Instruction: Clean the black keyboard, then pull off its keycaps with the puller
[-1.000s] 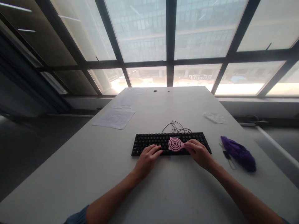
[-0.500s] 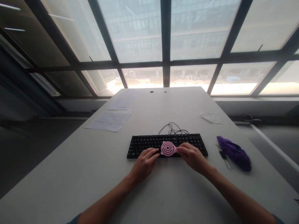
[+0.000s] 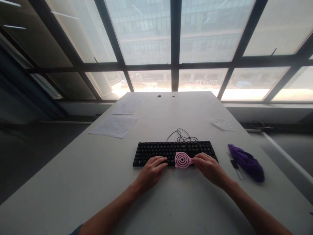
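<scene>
A black computer keyboard (image 3: 158, 148) lies flat on the white table in front of me. My left hand (image 3: 154, 166) rests on its front left part, fingers stretched over the lower keys and holding nothing. In my right hand (image 3: 207, 165) is the thin handle of a pink hairbrush (image 3: 183, 160), pinched between thumb and fingers. The brush head is round, with ring-shaped slots and small ear-like points. It sits over the keyboard's front edge, right of my left fingertips. Whether its underside touches the keys is hidden.
Behind the keyboard lies its coiled black cable (image 3: 182, 134). On the right are a purple cloth bundle (image 3: 246, 163), a small black-and-metal tool (image 3: 235, 165) and a clear plastic bag (image 3: 222, 124). Paper sheets (image 3: 114, 126) lie at the left edge of the white table (image 3: 97, 173).
My right hand has moved the pink hairbrush to the right and slightly toward me, away from my left fingertips. My left hand stays nearly in place on the keyboard.
</scene>
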Demonstrator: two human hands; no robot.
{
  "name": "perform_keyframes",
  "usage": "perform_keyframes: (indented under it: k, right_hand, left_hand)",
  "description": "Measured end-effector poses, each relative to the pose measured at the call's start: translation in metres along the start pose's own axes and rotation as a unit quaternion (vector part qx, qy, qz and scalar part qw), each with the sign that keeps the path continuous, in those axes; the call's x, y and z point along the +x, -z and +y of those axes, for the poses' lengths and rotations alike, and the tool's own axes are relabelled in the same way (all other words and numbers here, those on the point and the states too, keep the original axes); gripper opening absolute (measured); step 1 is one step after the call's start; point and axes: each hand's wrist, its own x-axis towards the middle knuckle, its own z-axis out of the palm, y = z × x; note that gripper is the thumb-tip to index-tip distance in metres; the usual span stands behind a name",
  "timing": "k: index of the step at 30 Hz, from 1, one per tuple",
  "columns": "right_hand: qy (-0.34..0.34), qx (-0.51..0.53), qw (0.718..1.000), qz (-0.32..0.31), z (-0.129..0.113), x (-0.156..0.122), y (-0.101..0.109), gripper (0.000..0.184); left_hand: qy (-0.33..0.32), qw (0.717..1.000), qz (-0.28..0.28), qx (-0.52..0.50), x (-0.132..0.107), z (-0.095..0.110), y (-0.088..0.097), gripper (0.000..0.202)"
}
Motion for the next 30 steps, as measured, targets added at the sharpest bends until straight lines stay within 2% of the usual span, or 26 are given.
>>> perform_keyframes:
  k: [8,18,25,30]
  right_hand:
    - [-0.017,-0.011,1.000,0.020,0.014,-0.010,0.008,0.020]
    - [-0.017,-0.006,0.999,0.030,-0.006,-0.010,-0.012,0.023]
    - [-0.060,0.002,0.991,0.121,0.005,-0.010,-0.012,0.021]
    - [-0.081,0.018,0.983,0.162,0.005,-0.009,-0.013,0.023]
  left_hand:
    - [-0.001,1.000,0.001,-0.009,-0.001,-0.002,-0.001,0.031]
    - [0.001,1.000,-0.007,-0.020,-0.002,-0.004,0.000,0.032]
    - [-0.004,1.000,-0.008,-0.021,0.000,-0.003,0.003,0.032]
    - [-0.008,1.000,-0.005,-0.019,0.000,-0.003,0.002,0.029]
